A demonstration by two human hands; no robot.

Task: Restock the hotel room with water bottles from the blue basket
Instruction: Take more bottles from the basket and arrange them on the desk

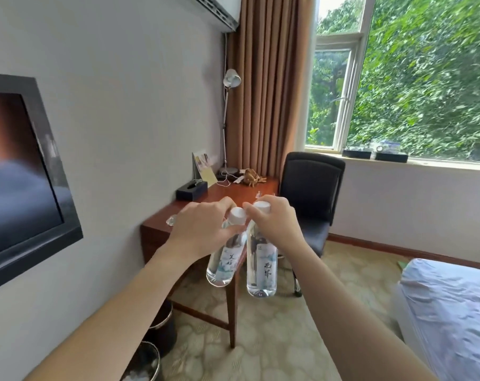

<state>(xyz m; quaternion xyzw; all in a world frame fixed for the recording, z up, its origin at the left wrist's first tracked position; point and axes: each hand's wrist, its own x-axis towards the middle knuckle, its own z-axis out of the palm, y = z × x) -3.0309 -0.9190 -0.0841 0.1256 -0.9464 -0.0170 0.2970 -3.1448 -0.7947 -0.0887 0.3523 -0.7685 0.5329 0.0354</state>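
Note:
My left hand point(203, 226) grips a clear water bottle point(224, 264) by its neck, just under the white cap; the bottle tilts with its base toward me. My right hand point(274, 224) holds a second clear water bottle point(261, 268) by the neck, hanging nearly upright. Both bottles carry pale labels with dark characters and hang side by side, almost touching, in the air in front of the near end of a reddish wooden desk point(227, 193). The blue basket is not in view.
On the desk stand a black tissue box point(191, 190), a card stand, a lamp base point(227, 170), cables and a small brown figure. A black chair point(310, 193) sits at the desk. Two bins point(148, 361) stand by the wall, a bed point(450, 306) at right, a TV point(21, 174) at left.

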